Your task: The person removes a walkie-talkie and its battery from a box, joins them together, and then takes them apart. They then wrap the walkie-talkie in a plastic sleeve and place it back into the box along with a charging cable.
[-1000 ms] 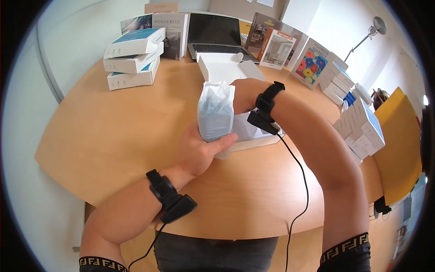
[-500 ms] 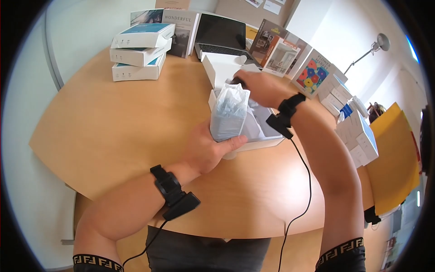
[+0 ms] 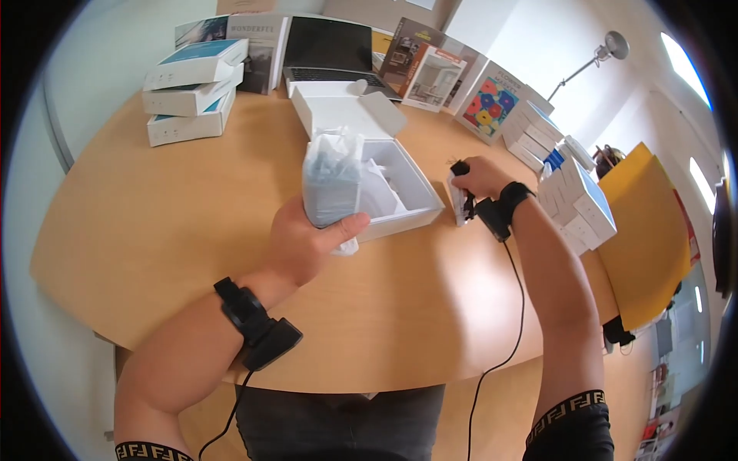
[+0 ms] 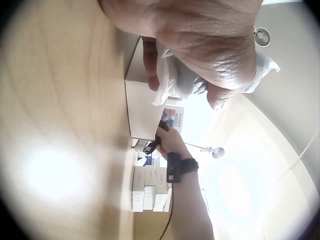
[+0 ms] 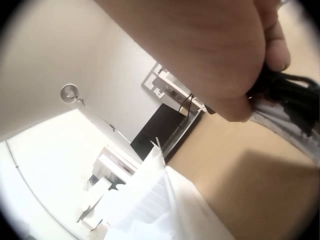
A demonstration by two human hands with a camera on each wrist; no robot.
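Note:
My left hand [image 3: 296,242] grips a pale blue item wrapped in a translucent plastic bag [image 3: 332,180], raised in front of the open white box [image 3: 411,219]. White paper or plastic shows inside the box. Out to the right, my right hand [image 3: 484,178] holds a bundled black cable [image 3: 466,201] low by the table. In the right wrist view the black cable [image 5: 290,95] hangs from the curled fingers, over a greyish-white piece. The left wrist view shows my left palm [image 4: 205,40] around the wrapped item, much of it hidden.
Three white-and-blue boxes [image 3: 192,100] are stacked at the back left. Behind the open box stand a laptop [image 3: 327,50] and upright books [image 3: 434,77]. More white boxes [image 3: 576,203] and a yellow folder [image 3: 646,238] lie at the right.
My right hand has come out from over the open box and moved right, with the black cable in it. The left hand still holds the wrapped item in front of the box.

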